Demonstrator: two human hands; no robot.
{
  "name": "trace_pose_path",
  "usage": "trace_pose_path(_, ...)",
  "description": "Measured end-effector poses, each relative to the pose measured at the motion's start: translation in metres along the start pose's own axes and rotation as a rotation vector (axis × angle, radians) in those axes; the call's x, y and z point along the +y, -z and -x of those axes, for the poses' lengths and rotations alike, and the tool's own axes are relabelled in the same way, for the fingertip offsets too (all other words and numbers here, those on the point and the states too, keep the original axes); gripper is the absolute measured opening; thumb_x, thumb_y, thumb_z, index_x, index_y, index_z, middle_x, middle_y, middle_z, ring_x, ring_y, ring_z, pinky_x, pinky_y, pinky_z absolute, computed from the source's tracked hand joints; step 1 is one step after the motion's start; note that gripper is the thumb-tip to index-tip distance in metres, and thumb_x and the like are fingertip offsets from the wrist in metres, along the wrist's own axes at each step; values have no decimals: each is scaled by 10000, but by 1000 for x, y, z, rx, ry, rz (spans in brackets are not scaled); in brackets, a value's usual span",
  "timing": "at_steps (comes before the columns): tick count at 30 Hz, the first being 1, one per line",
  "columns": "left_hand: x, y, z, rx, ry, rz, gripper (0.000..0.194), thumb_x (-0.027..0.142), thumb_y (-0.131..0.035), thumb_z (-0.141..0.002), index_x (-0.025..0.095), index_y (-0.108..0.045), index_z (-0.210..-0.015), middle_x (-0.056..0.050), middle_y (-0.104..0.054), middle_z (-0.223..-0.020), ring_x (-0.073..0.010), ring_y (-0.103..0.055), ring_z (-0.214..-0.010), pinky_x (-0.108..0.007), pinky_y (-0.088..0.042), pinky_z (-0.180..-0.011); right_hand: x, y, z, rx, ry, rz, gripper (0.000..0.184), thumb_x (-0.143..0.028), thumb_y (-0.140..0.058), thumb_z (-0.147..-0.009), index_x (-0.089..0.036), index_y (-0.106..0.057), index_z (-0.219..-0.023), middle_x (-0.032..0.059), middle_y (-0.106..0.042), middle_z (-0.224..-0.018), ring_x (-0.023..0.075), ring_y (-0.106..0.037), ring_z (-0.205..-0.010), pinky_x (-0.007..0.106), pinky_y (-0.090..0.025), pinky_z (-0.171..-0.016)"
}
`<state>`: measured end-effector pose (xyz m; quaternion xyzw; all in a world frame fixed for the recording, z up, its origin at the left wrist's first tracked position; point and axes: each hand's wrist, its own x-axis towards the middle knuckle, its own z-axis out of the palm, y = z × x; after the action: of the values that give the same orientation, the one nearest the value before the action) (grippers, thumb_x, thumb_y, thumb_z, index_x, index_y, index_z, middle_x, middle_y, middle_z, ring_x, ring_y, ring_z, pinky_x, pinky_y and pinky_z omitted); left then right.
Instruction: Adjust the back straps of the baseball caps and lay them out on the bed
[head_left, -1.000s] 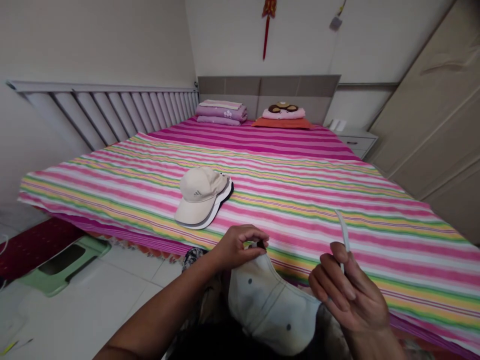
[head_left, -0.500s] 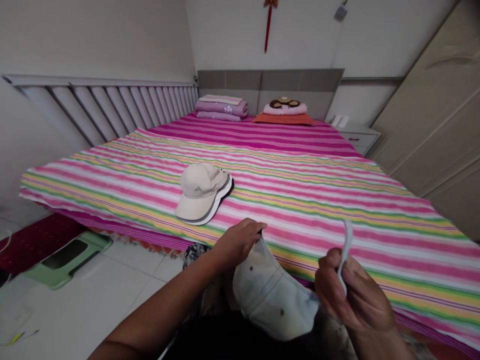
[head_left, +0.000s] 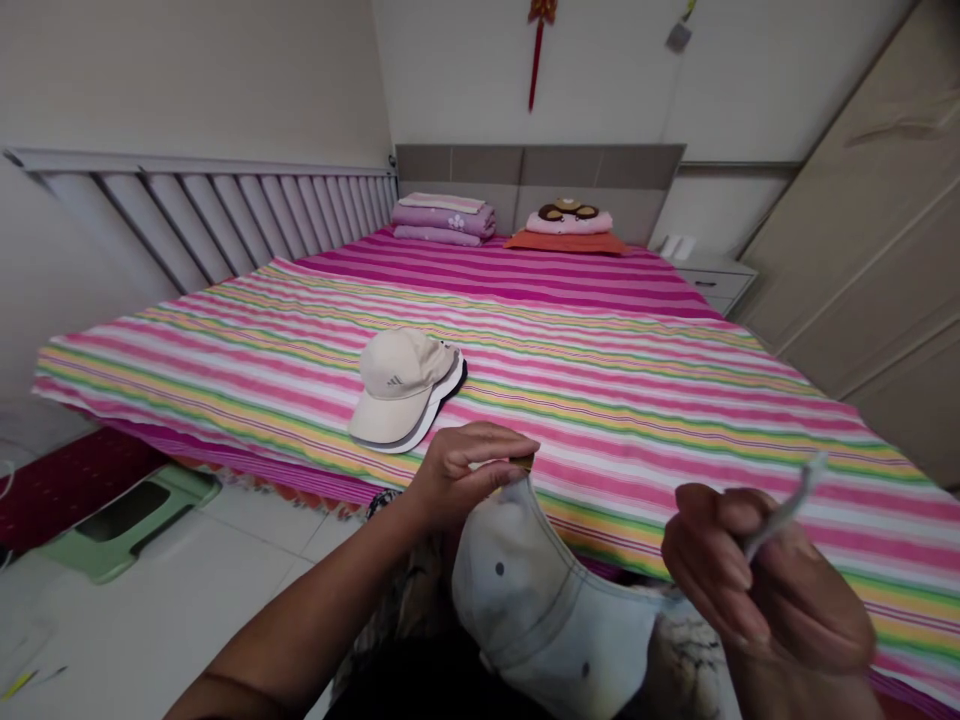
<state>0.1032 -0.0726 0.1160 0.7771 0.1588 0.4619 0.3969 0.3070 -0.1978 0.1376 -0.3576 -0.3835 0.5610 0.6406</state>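
A pale blue-white cap (head_left: 536,610) with dark eyelets hangs between my two hands, low in front of my body. My left hand (head_left: 469,475) is closed, thumb and fingers pinching the cap's edge at a small brass-coloured buckle (head_left: 523,463). On the other side, my right hand (head_left: 772,575) is closed around the cap's strap, whose pale free end (head_left: 795,500) sticks up past the fingers. The cap's lower part is cut off by the frame. Beyond my left hand, a beige cap (head_left: 396,385) lies on top of other caps on the bed, their white and dark brims showing beneath.
The bed (head_left: 637,385) has a striped sheet. Folded purple bedding (head_left: 442,222) and a pink-and-orange pile (head_left: 568,228) lie by the headboard (head_left: 480,160). A green stool (head_left: 127,545) stands on the floor at left; a nightstand (head_left: 716,275) is at the far right.
My right hand has moved right and the strap end now tilts rightward. The cap is stretched wider. My left hand has shifted its grip, and the buckle now shows.
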Motion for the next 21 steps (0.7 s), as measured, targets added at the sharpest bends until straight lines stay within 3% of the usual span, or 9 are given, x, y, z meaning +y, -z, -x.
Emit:
trace_pose_path(4,-8,-12,7,62,290,321,202,174,-670,-656,212,-707,-851,-48,-698,-886,-182,-634,-844,-282,-487,-759,13,-1,-9,5,-149,60,177,-377,-649,-693,-209,-595,-679,-69,-393,-374,31,-236,-264,206,-132,-319)
trace_pose_path(8,-10,-27,13,95,439,607,236,155,-680,-642,222,-700,-867,-25,-696,-906,-162,-633,-858,-271,-482,-790,31,-6,-17,37,-231,147,293,-391,-644,-692,-169,-501,-566,-88,-351,-298,18,-202,-268,190,-102,-335)
trace_pose_path(14,-6,-35,14,151,475,750,267,139,-701,-600,206,-699,-859,-37,-700,-880,-164,-648,-793,-289,-504,-748,38,-14,-22,85,-246,96,302,-361,-648,-678,-165,-476,-526,-80,-382,-283,25,-238,-272,194,-124,-353)
trace_pose_path(21,-4,-35,14,164,404,660,294,141,-714,-595,187,-691,-884,-57,-699,-875,-172,-654,-791,-278,-517,-731,45,-18,-24,62,-288,43,247,-334,-636,-667,-162,-506,-547,-72,-411,-303,28,-260,-274,188,-137,-356)
